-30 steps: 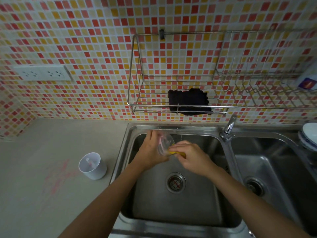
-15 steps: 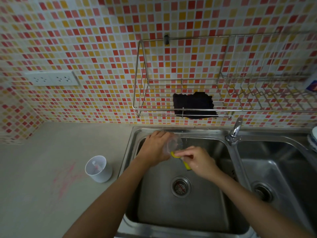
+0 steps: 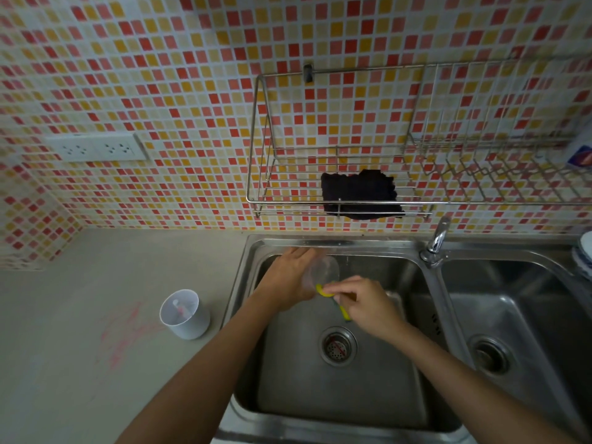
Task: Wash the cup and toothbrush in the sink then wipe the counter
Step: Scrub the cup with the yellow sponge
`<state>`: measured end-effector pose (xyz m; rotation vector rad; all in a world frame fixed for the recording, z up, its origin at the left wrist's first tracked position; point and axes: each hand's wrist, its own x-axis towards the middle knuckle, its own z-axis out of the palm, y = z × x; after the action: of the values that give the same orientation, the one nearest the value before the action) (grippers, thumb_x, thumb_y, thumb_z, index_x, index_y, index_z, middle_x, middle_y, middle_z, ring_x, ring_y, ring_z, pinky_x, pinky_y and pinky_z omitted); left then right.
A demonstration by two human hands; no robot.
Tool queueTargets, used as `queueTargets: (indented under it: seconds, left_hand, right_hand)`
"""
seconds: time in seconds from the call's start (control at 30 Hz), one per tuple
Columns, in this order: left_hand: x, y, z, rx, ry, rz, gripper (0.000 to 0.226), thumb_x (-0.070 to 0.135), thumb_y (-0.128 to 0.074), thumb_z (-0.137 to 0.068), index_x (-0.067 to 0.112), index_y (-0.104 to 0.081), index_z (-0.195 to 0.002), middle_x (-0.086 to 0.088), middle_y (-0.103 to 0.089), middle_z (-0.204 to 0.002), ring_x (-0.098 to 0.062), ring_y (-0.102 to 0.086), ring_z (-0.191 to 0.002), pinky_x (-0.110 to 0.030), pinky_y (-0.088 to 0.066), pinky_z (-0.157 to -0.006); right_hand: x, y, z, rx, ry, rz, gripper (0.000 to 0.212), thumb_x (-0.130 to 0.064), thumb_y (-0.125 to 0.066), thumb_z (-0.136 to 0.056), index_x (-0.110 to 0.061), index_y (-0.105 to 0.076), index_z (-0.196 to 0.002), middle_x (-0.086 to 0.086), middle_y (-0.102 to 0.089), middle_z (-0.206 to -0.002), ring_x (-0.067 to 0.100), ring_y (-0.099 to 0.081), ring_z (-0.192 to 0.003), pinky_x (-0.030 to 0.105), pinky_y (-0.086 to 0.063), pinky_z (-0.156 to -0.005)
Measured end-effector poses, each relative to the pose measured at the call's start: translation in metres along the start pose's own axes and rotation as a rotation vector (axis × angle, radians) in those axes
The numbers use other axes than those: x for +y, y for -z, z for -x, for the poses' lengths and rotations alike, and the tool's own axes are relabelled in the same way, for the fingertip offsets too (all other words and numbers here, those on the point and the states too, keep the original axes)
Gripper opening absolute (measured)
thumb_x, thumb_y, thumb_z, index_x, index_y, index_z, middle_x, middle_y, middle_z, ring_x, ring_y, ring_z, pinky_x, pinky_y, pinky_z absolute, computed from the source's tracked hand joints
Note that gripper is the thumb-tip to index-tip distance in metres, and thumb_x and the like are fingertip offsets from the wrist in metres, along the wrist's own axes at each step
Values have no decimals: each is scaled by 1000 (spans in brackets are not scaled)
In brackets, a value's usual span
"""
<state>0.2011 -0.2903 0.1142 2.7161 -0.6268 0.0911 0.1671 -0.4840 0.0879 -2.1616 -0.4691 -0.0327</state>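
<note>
Over the left basin of the steel sink (image 3: 250, 283), my left hand (image 3: 288, 277) grips a clear plastic cup (image 3: 322, 272), tipped on its side with its mouth toward the right. My right hand (image 3: 362, 302) pinches a yellow and green sponge (image 3: 333, 298) against the cup's lower rim. A white cup (image 3: 185, 315) stands upright on the beige counter (image 3: 96, 283) just left of the sink, with a pink and white toothbrush (image 3: 180, 310) inside it.
Pink scribble marks (image 3: 128, 334) stain the counter left of the white cup. A black cloth (image 3: 358, 193) hangs in the wire wall rack (image 3: 256, 174) above the sink. The faucet (image 3: 437, 240) stands between the two basins. Stacked dishes (image 3: 584, 254) sit at the far right edge.
My view has shifted left, so everything sits further right in frame. My right hand has drawn the sponge from inside the cup down to its lower rim.
</note>
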Motion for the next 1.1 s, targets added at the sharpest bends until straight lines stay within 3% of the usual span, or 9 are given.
queueTargets:
  seconds: [0.13,0.2,0.27,0.4,0.7,0.8,0.87,0.97,1.1]
  left_hand:
    - [-3,-5,3,-25,-11,19,75,30,-79,-65,17,-48,-133,-3,-57,-130,-22,-49,-120,-32,-39,-102]
    - [-2,-9,4,-41,-3,29,76,31,-80,-65,20,-47,-132,0,-56,-130,-21,-50,-120,-31,-40,-102]
    - [-1,-12,3,-48,4,46,77,34,-80,-63,23,-46,-131,4,-56,-128,-18,-50,-119,-33,-41,-102]
    - [-1,-6,3,-36,8,178,80,22,-84,-61,18,-48,-133,3,-54,-129,-12,-47,-118,-22,-32,-102]
    - [13,-1,3,35,20,304,91,28,-84,-65,16,-34,-140,0,-43,-136,-11,-37,-122,-27,-35,-103]
    - [8,-10,2,199,-16,213,86,39,-86,-61,10,-43,-129,-6,-41,-128,-12,-44,-110,-16,-45,-88]
    - [3,-11,2,219,-8,171,82,41,-84,-60,10,-47,-125,-6,-41,-125,-10,-41,-106,-12,-42,-84]
    - [-2,-11,3,190,6,-7,78,51,-74,-62,25,-46,-130,3,-46,-126,-15,-40,-118,-37,-39,-100]
    - [-5,-9,3,92,2,-75,79,50,-72,-67,30,-42,-137,8,-48,-131,-17,-40,-123,-39,-33,-104]
  right_hand:
    - [-2,1,2,-83,-76,-149,31,0,-61,-86,-23,-75,-100,-1,-74,-98,16,-67,-79,24,-54,-67]
    - [4,7,-3,-100,79,109,34,4,-61,-83,-19,-74,-104,-2,-72,-106,13,-65,-92,23,-52,-82]
    - [14,12,-11,-99,311,448,44,7,-67,-73,-18,-73,-108,-5,-71,-108,16,-60,-106,36,-52,-88]
    - [18,19,-12,-133,463,549,42,-3,-75,-71,-18,-70,-110,-6,-69,-112,21,-57,-111,38,-54,-85]
    - [5,27,-10,9,463,386,28,-4,-70,-83,-12,-70,-109,-1,-69,-111,15,-54,-109,22,-43,-96]
    - [-5,26,-11,-65,349,315,28,-5,-61,-89,-15,-68,-115,-3,-68,-115,12,-55,-110,23,-42,-99]
    - [-15,28,-10,-126,153,143,29,-6,-56,-92,-19,-68,-115,-6,-70,-106,9,-61,-98,24,-48,-88]
    - [-20,28,-9,-175,13,-33,30,-6,-55,-93,-23,-71,-110,-12,-67,-72,4,-57,-61,20,-44,-58]
    - [-17,28,-14,-207,252,315,34,-3,-64,-85,-25,-71,-111,-13,-70,-107,9,-60,-100,28,-48,-86]
